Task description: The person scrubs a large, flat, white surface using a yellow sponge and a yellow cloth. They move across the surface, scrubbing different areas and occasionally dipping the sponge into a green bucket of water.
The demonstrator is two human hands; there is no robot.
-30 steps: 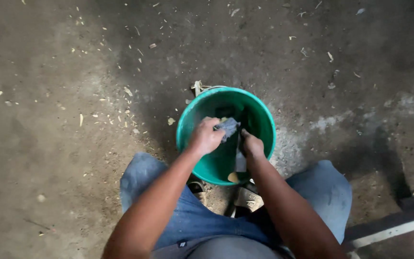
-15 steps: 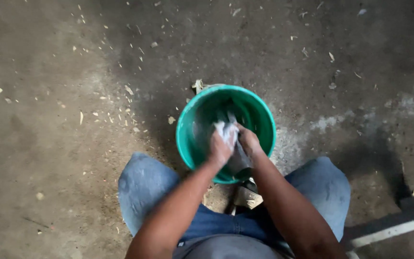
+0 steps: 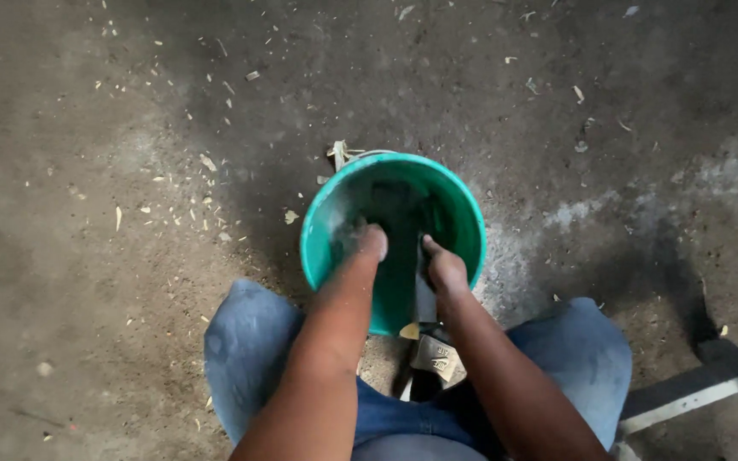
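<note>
**A:** Where are the hands?

**B:** Both are plunged into the green plastic bucket (image 3: 318, 248), which stands on the concrete floor (image 3: 87, 213) right in front of the seated person's knees. The left hand (image 3: 367, 243) goes in near the middle of the opening, and the right hand (image 3: 444, 266) enters just beside it, closer to the bucket's right wall.

**A:** Are the fingers spread or closed on something?

**B:** I cannot tell for either hand. The fingers reach down into the dark interior, and only the wrists and the backs of the hands show above the rim. Whatever lies inside the bucket is too dim to make out.

**A:** What else is around the bucket?

**B:** A dark, flat, blade-like piece (image 3: 424, 299) stands upright against the bucket's near wall, just under the right wrist. Below it, between the knees, sits a grey metal tool head (image 3: 437, 358); its exact kind is unclear. The person wears blue jeans (image 3: 249, 358), with the knees either side of the bucket's near edge.

**A:** And the floor?

**B:** Pale wood chips (image 3: 207, 162) are scattered across it, thickest to the left of the bucket. A grey metal bar (image 3: 694, 393) lies at the lower right, well apart from the bucket.
</note>
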